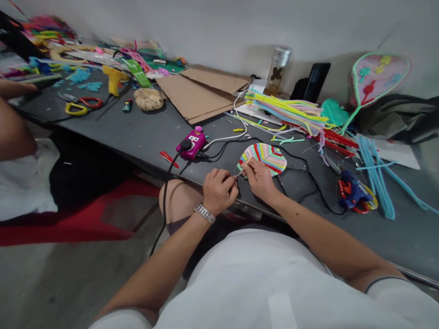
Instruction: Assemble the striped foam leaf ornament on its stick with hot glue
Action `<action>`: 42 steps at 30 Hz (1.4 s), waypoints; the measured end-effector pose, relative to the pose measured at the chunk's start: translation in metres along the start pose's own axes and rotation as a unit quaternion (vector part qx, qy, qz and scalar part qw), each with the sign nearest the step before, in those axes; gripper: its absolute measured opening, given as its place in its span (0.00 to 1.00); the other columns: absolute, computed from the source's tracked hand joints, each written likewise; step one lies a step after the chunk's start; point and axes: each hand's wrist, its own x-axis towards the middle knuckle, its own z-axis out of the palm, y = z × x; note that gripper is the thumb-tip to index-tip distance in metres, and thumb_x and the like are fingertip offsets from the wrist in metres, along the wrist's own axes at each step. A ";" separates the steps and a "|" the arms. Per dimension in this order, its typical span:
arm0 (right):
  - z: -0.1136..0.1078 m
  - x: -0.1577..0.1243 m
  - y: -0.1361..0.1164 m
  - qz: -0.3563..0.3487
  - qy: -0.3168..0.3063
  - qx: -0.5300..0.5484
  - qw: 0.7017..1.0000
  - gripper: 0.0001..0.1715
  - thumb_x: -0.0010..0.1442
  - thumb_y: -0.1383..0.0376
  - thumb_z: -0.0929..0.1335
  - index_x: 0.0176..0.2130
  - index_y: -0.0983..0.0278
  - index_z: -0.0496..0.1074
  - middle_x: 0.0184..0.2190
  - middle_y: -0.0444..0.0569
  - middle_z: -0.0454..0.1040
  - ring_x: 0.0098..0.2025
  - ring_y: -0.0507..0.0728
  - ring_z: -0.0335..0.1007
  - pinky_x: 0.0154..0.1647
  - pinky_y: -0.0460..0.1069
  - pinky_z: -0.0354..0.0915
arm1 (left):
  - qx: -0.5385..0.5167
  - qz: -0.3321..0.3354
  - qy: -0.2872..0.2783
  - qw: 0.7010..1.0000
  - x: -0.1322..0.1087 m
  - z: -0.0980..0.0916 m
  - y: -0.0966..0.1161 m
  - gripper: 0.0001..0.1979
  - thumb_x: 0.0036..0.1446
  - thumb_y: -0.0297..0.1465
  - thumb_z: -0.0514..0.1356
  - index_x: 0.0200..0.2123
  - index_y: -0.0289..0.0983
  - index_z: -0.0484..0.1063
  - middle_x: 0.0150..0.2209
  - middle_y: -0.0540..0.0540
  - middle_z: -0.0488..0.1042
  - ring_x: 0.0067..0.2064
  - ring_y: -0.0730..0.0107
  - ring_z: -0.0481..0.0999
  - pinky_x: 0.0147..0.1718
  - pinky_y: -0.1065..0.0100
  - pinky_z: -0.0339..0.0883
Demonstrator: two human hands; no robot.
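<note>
A round striped disc (265,156) of many-coloured pipe cleaners lies near the front edge of the dark table (144,132). My right hand (259,179) is closed in a pinch on the disc's near left rim. My left hand (219,189), with a metal watch at the wrist, is closed just left of it, fingers curled on a thin wire-like piece that I cannot make out. The two hands almost touch at the table's edge.
A magenta power strip (192,144) with black and white cables sits left of the disc. A blue glue gun (353,194) and red scissors lie to the right, a pipe cleaner pile (291,112) and cardboard (202,93) behind. Another person's arm (13,132) is at the left.
</note>
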 end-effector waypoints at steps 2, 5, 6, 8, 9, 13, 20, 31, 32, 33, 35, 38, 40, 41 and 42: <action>-0.001 0.000 -0.001 0.002 0.005 0.004 1.000 0.16 0.73 0.60 0.61 0.32 0.59 0.66 0.27 0.46 0.73 0.31 0.55 0.71 0.38 0.50 0.64 | -0.001 -0.004 -0.007 1.000 0.001 -0.001 0.001 0.09 0.64 0.31 0.59 0.32 0.39 0.77 0.36 0.42 0.75 0.37 0.59 0.65 0.37 0.57 0.59; -0.002 -0.001 -0.001 0.004 0.020 0.004 1.000 0.16 0.74 0.59 0.61 0.33 0.59 0.67 0.28 0.47 0.75 0.31 0.55 0.71 0.38 0.50 0.65 | 0.000 -0.011 -0.017 1.000 0.002 -0.003 0.002 0.09 0.65 0.32 0.59 0.32 0.39 0.77 0.36 0.42 0.75 0.38 0.58 0.66 0.38 0.57 0.58; -0.002 -0.001 -0.001 0.003 0.025 0.001 1.000 0.17 0.74 0.59 0.60 0.33 0.59 0.67 0.28 0.47 0.75 0.31 0.55 0.71 0.38 0.50 0.65 | 0.000 -0.012 -0.021 1.000 0.002 -0.003 0.002 0.09 0.64 0.32 0.59 0.33 0.39 0.77 0.37 0.42 0.75 0.38 0.58 0.66 0.38 0.57 0.58; -0.003 -0.002 -0.001 0.001 0.029 -0.006 1.000 0.18 0.74 0.58 0.60 0.33 0.59 0.66 0.28 0.47 0.75 0.31 0.55 0.71 0.38 0.51 0.65 | -0.001 -0.016 -0.028 0.999 0.003 -0.004 0.002 0.08 0.64 0.32 0.59 0.33 0.39 0.78 0.37 0.41 0.75 0.38 0.58 0.66 0.38 0.57 0.58; -0.003 -0.003 -0.001 -0.001 0.028 -0.011 1.000 0.18 0.74 0.58 0.60 0.32 0.59 0.66 0.28 0.47 0.75 0.31 0.55 0.71 0.38 0.51 0.65 | -0.001 -0.018 -0.031 0.999 0.003 -0.004 0.002 0.08 0.64 0.32 0.59 0.34 0.40 0.78 0.37 0.41 0.74 0.38 0.57 0.66 0.38 0.57 0.58; -0.002 -0.003 0.000 -0.009 0.017 -0.031 0.999 0.18 0.73 0.59 0.61 0.31 0.59 0.66 0.27 0.47 0.75 0.31 0.55 0.70 0.39 0.51 0.64 | -0.002 -0.022 -0.036 0.999 0.002 -0.003 0.002 0.08 0.64 0.32 0.59 0.34 0.39 0.78 0.37 0.41 0.74 0.39 0.57 0.65 0.38 0.57 0.57; -0.002 -0.004 -0.001 -0.028 0.004 -0.052 0.998 0.18 0.73 0.59 0.61 0.31 0.59 0.67 0.28 0.48 0.77 0.32 0.56 0.70 0.40 0.52 0.63 | 0.001 -0.021 -0.031 0.999 0.001 -0.003 0.002 0.09 0.64 0.32 0.59 0.33 0.39 0.77 0.37 0.41 0.74 0.38 0.57 0.65 0.37 0.58 0.57; -0.002 -0.004 0.000 -0.033 -0.007 -0.054 0.998 0.18 0.74 0.60 0.61 0.31 0.59 0.65 0.27 0.47 0.75 0.32 0.56 0.69 0.39 0.52 0.62 | 0.001 -0.027 -0.040 0.999 0.002 -0.004 0.003 0.09 0.65 0.33 0.59 0.33 0.40 0.77 0.37 0.41 0.74 0.39 0.57 0.66 0.37 0.57 0.57; -0.002 -0.004 -0.001 -0.034 -0.011 -0.054 0.998 0.18 0.74 0.60 0.61 0.31 0.59 0.65 0.28 0.47 0.75 0.32 0.56 0.69 0.39 0.52 0.62 | 0.000 -0.028 -0.042 0.999 0.002 -0.004 0.003 0.09 0.65 0.33 0.59 0.33 0.40 0.77 0.37 0.41 0.74 0.39 0.57 0.66 0.38 0.56 0.57; -0.002 -0.004 -0.002 -0.035 -0.014 -0.054 0.998 0.18 0.74 0.60 0.61 0.31 0.59 0.66 0.28 0.47 0.75 0.32 0.56 0.69 0.39 0.52 0.62 | -0.001 -0.029 -0.044 0.999 0.002 -0.003 0.003 0.09 0.65 0.33 0.59 0.33 0.40 0.77 0.37 0.41 0.74 0.39 0.57 0.66 0.38 0.56 0.57; -0.003 -0.004 -0.003 -0.034 -0.017 -0.055 0.998 0.17 0.74 0.60 0.61 0.32 0.59 0.66 0.29 0.47 0.75 0.32 0.56 0.69 0.40 0.52 0.62 | -0.004 -0.029 -0.046 0.999 0.002 -0.003 0.002 0.09 0.64 0.32 0.59 0.33 0.40 0.77 0.37 0.41 0.74 0.39 0.57 0.66 0.38 0.56 0.58; -0.004 -0.004 -0.005 -0.031 -0.017 -0.056 0.998 0.17 0.74 0.60 0.61 0.32 0.59 0.66 0.29 0.48 0.76 0.33 0.56 0.69 0.41 0.52 0.62 | -0.008 -0.029 -0.046 0.998 0.002 -0.003 0.002 0.09 0.65 0.32 0.59 0.33 0.40 0.77 0.37 0.41 0.74 0.39 0.57 0.66 0.38 0.56 0.58; -0.004 -0.004 -0.005 -0.029 -0.014 -0.055 0.998 0.17 0.74 0.60 0.61 0.32 0.59 0.66 0.29 0.48 0.75 0.33 0.56 0.69 0.42 0.52 0.62 | -0.011 -0.029 -0.046 0.998 0.002 -0.004 0.001 0.09 0.65 0.32 0.58 0.33 0.39 0.77 0.38 0.41 0.74 0.39 0.57 0.66 0.38 0.56 0.59; -0.004 -0.004 -0.004 -0.027 -0.012 -0.053 0.998 0.17 0.74 0.60 0.60 0.32 0.59 0.66 0.29 0.48 0.75 0.33 0.56 0.70 0.41 0.52 0.63 | -0.014 -0.029 -0.046 0.998 0.002 -0.004 0.001 0.09 0.65 0.32 0.58 0.33 0.39 0.77 0.38 0.41 0.75 0.39 0.58 0.66 0.38 0.57 0.59; -0.004 -0.003 -0.004 -0.025 -0.010 -0.050 0.998 0.17 0.74 0.60 0.60 0.32 0.59 0.66 0.29 0.48 0.75 0.33 0.56 0.70 0.41 0.52 0.63 | -0.016 -0.030 -0.047 0.998 0.002 -0.004 0.001 0.09 0.65 0.32 0.58 0.34 0.39 0.77 0.38 0.41 0.74 0.39 0.58 0.67 0.38 0.57 0.59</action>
